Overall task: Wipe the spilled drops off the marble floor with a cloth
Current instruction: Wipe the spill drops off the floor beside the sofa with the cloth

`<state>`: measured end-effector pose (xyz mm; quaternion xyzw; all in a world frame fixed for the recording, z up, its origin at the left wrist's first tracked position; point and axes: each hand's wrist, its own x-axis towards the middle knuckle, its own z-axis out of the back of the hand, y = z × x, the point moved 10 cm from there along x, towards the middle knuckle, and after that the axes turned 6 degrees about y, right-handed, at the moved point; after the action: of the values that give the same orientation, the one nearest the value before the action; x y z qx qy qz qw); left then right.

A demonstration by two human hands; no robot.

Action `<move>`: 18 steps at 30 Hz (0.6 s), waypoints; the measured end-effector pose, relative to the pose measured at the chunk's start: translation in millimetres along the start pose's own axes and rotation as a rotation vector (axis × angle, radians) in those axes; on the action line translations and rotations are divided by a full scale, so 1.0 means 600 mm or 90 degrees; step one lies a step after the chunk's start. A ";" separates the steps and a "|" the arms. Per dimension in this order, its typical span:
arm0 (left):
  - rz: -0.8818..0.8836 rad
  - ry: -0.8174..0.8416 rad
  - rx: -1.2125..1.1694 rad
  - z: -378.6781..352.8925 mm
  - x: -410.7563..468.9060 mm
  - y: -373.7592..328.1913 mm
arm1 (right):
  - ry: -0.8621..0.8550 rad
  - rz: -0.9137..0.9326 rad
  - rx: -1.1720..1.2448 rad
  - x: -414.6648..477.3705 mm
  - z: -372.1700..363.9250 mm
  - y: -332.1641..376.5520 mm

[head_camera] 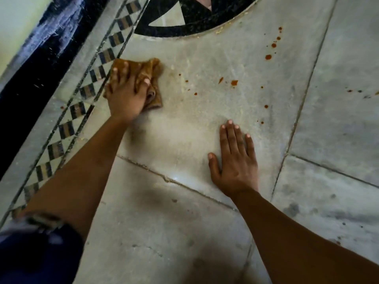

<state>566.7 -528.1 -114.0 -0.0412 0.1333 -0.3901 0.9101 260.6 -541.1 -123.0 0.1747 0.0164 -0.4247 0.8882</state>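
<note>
My left hand [125, 93] presses a crumpled brown cloth [152, 68] flat against the pale marble floor [184, 130], near the patterned border. Orange-red drops [234, 82] are scattered over the marble to the right of the cloth, with more drops [273, 45] farther up near the black inlay. One small drop [62, 107] lies left of the border. My right hand [235, 160] rests palm down on the floor, fingers spread, holding nothing, below the drops.
A checkered black-and-tan border strip [82, 107] runs diagonally on the left, beside a dark skirting [30, 78]. A black circular inlay [184, 27] sits at the top. Grout joints [174, 181] cross the marble slabs. Dark smudges mark the slab at right [293, 210].
</note>
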 end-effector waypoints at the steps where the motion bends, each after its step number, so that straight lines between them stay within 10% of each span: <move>1: 0.043 -0.002 -0.018 0.005 0.026 -0.002 | -0.002 0.001 0.002 -0.001 0.000 0.000; 4: 0.069 0.008 -0.044 0.003 0.080 -0.067 | -0.008 0.002 0.002 0.000 0.001 -0.001; 11: -0.250 0.035 0.029 -0.041 -0.068 -0.145 | -0.008 -0.002 -0.004 0.001 0.003 0.000; 18: 0.030 0.016 -0.028 -0.002 0.089 -0.098 | -0.013 0.000 -0.001 0.000 0.002 -0.001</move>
<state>560.7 -607.0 -115.7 -0.0530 0.1544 -0.3663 0.9161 260.2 -541.8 -122.3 0.1693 0.0076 -0.4266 0.8884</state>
